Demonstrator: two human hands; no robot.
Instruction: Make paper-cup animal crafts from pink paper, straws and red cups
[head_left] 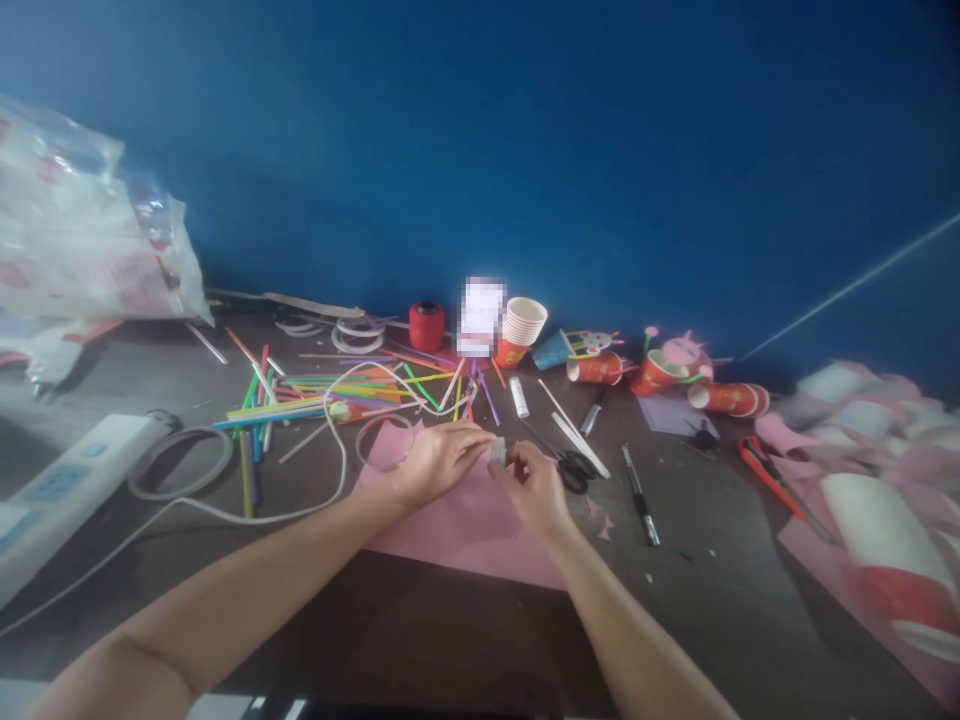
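Note:
Over a sheet of pink paper, both hands meet at a small pale grey-white piece, too small to name with certainty. My left hand comes in from the left, its fingertips pinched at the piece's left edge. My right hand grips the same piece from the right with thumb and bent fingers. Black-handled scissors lie just right of my right hand. A white glue stick rests behind the hands, and small pink paper scraps lie to the right of the sheet.
Coloured sticks and a white cable spread to the left, near a power strip. Stacked paper cups stand at the back. Rightward are a pen, a red-handled cutter and a large cup.

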